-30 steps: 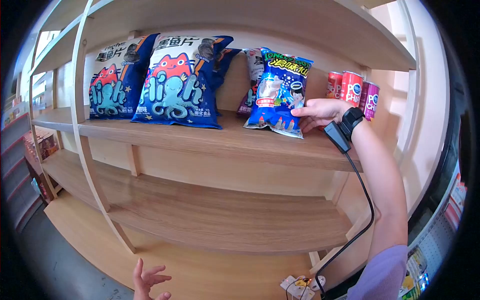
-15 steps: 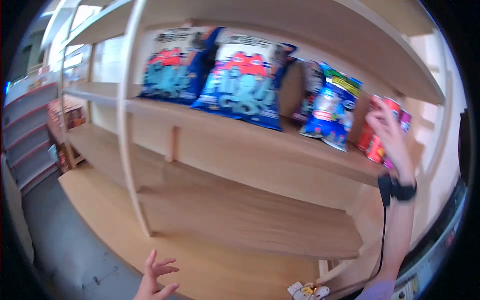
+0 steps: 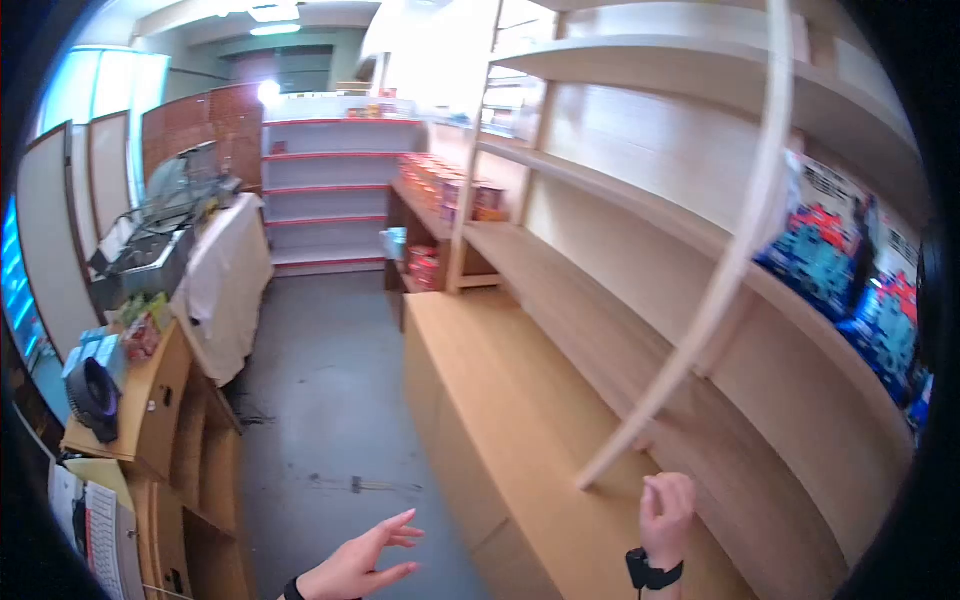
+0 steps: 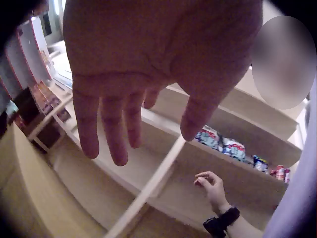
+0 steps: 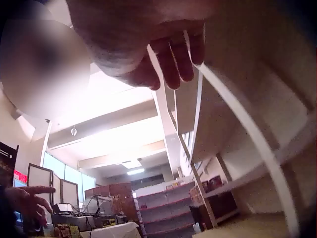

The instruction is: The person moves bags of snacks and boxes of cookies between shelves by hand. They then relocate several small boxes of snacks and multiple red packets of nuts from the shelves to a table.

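My left hand (image 3: 358,560) is held low over the grey floor, fingers extended and spread, with nothing in it. To its right, my right hand (image 3: 668,515) is raised in front of the wooden shelf unit (image 3: 620,205), its fingers loosely bent and holding nothing. Large blue and white snack bags (image 3: 815,240) stand on a shelf at the far right of the head view. Farther along that shelf, the left wrist view shows a smaller blue snack bag (image 4: 260,163) and red cans (image 4: 280,172).
A slanting wooden post (image 3: 690,345) stands before the shelves, above a low wooden ledge (image 3: 480,390). On the left is a wooden desk (image 3: 160,405) with a dark round object (image 3: 93,400). Grey racks with red edges (image 3: 325,190) stand at the aisle's far end.
My right hand has left the small blue bag, passed in front of the cans, and come down away from the shelf. The head view has swung left toward the aisle.
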Available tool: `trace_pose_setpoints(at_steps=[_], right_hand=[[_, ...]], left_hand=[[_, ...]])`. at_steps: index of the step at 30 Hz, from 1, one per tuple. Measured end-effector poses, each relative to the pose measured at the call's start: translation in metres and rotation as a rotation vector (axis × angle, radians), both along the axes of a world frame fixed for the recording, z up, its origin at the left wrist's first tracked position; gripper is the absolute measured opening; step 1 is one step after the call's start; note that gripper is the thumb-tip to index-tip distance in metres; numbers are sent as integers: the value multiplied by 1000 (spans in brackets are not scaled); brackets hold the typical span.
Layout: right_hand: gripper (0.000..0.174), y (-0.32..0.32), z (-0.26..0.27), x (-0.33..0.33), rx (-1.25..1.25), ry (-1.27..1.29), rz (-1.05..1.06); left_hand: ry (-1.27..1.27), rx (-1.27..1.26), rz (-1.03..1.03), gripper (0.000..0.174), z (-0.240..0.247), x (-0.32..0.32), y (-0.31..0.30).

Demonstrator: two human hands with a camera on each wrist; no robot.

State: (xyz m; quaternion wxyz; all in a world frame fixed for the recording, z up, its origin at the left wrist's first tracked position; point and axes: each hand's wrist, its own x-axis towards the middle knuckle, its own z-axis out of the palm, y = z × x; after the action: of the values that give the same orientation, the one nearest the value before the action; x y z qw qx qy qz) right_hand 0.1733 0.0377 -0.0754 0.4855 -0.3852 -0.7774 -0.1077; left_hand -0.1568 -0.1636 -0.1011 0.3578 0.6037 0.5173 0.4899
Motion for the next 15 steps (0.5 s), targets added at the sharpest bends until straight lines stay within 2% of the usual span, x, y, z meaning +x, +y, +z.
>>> trace_pose_setpoints(at_steps=[2,4,5,7,9,12,15], right_hand=[[11,26,-38,-53,12,-133,29],[11,42,-54,-101,-57,-88,82],[12,46,-63,-125,-131,-36,91],[11,64,-79,-158,-108,-27,95],[10,81,-90,-192,-224,32,83],[9,109,-112,-242,-215,24,53],[8,145,-146,-284,-279,23,-9]], left_hand=[[36,-13,111,67,-12,-51,-13],[77,1,280,53,-14,-91,-21],[89,-15,307,53,-9,-105,-25],[-35,-115,299,44,6,-130,-20],[7,-66,233,37,5,-164,-8],[154,-25,317,33,-3,-211,20],[120,-11,391,32,-13,-249,56]])
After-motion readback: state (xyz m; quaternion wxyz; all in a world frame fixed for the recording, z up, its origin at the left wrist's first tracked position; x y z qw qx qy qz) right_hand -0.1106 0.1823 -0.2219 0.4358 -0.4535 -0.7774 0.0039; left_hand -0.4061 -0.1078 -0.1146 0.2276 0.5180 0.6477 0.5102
